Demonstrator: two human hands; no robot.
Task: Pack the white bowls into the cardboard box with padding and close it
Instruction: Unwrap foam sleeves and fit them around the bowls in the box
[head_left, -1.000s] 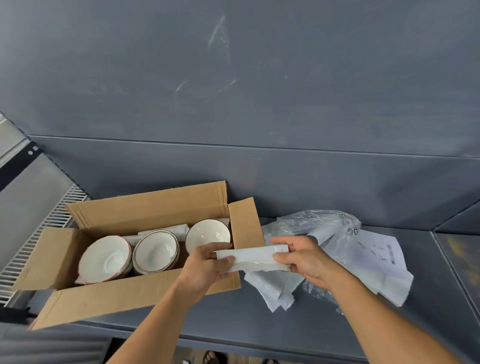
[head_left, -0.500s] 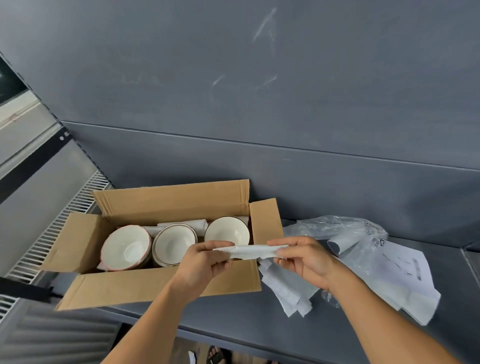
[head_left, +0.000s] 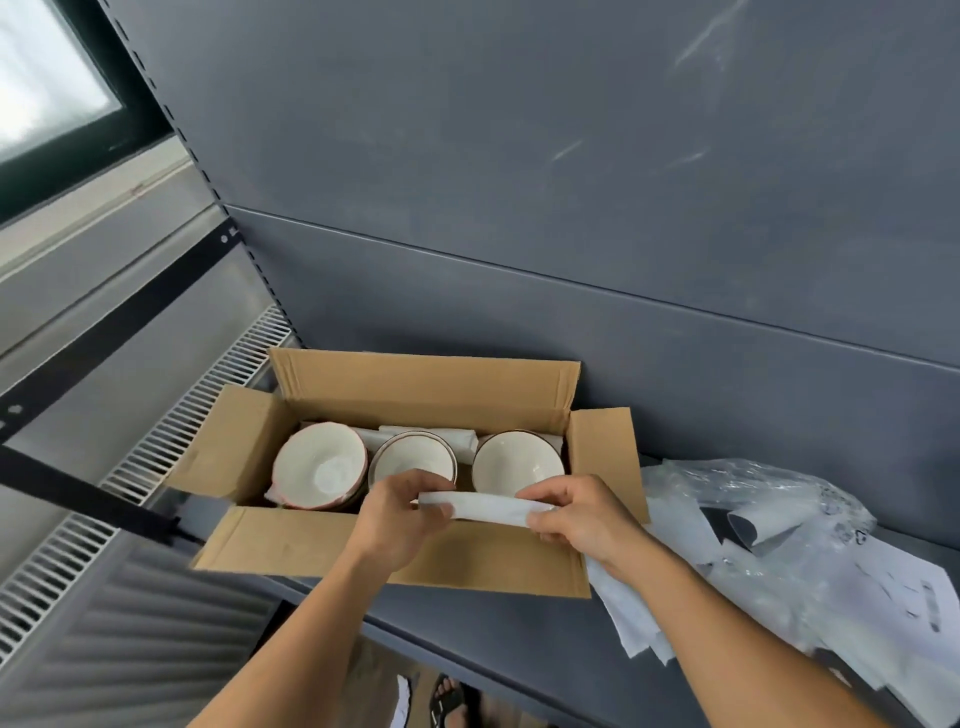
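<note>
Two hands (head_left: 395, 519) (head_left: 582, 514) pinch padding (head_left: 483, 506) over box (head_left: 291, 540) edge.

Both arms were bare and came up from the bottom of the view, drawing toward each other; the left forearm (head_left: 291, 649) rose from the lower left, the right forearm (head_left: 737, 629) from the lower right; the left hand (head_left: 397, 514) showed its back to the camera, fingers curled, thumb and fingertips pinching the left end of a folded white padding sheet (head_left: 483, 506); the right hand (head_left: 584, 512) sat knuckles up, fingers curled round the sheet's right end; the two hands were about level and near each other but not touching, the sheet stretched flat between them; both wrists looked roughly straight
</note>
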